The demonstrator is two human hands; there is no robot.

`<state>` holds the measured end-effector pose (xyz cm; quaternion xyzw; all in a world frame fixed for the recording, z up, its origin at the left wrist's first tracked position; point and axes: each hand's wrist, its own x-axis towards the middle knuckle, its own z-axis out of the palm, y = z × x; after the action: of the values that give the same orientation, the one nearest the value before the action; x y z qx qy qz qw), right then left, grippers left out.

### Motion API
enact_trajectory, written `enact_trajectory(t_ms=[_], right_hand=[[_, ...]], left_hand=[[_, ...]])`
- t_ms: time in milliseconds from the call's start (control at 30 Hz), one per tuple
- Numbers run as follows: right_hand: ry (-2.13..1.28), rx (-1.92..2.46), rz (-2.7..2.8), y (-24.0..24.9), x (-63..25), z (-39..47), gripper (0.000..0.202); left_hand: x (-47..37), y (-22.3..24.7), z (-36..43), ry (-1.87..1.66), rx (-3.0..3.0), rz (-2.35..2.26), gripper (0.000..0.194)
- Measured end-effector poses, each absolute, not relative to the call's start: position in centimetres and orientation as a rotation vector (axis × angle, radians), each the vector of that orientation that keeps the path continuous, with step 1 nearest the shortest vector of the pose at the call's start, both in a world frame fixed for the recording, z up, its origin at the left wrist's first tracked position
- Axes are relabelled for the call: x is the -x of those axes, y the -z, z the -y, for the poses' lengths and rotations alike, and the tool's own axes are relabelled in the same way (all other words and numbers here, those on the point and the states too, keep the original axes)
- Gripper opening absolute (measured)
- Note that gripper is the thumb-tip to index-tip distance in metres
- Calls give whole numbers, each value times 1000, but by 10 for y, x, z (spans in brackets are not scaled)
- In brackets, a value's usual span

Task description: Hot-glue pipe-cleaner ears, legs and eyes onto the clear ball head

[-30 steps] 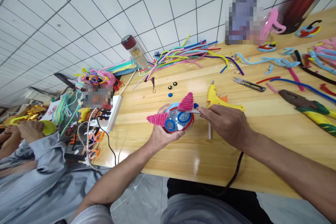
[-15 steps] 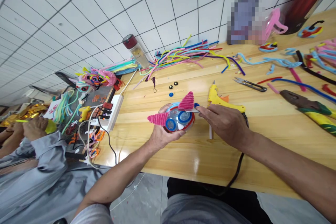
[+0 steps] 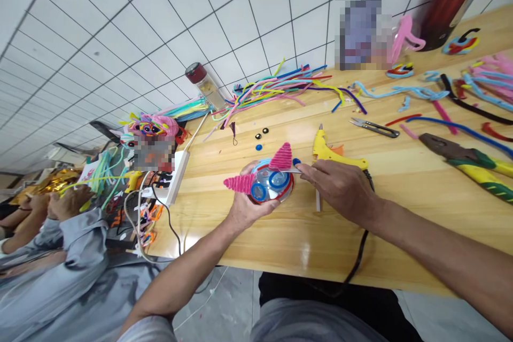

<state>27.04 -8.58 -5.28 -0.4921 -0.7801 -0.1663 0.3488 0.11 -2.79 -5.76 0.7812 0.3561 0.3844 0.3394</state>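
Observation:
My left hand [image 3: 250,208] is wrapped round a clear plastic craft piece [image 3: 267,192], holding it just above or on the table. The piece has two blue rings on its front, red and light blue trim round its edge, and two pink fuzzy ears [image 3: 281,157]. In my right hand [image 3: 336,187] a thin, pale, flat tool [image 3: 292,170] is pinched, its kind too small to make out. Its tip reaches the base of the right-hand ear; whether it touches is unclear. A dark blue pompom-like disc [image 3: 296,161] lies just beyond the tool.
A yellow glue gun [image 3: 339,157] lies beside my right hand. Behind are two black eyes [image 3: 262,133], a blue disc [image 3: 258,147], thread snips [image 3: 374,127], pliers [image 3: 465,163] and pipe cleaners [image 3: 272,88]. A power strip [image 3: 178,177] stands left, near a co-worker's hands [image 3: 72,200].
The view has shifted slightly. Both my hands keep their hold on the craft piece and tool. A white patch on the piece's front no longer shows. The co-worker's hands have moved a little.

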Motion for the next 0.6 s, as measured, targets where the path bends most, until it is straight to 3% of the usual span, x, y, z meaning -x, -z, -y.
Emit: enact_trajectory(t_ms=[600], right_hand=[[462,1244,1987,55,-269,83,19]], left_hand=[[-1,54,27,-977,-2012,-906,97]])
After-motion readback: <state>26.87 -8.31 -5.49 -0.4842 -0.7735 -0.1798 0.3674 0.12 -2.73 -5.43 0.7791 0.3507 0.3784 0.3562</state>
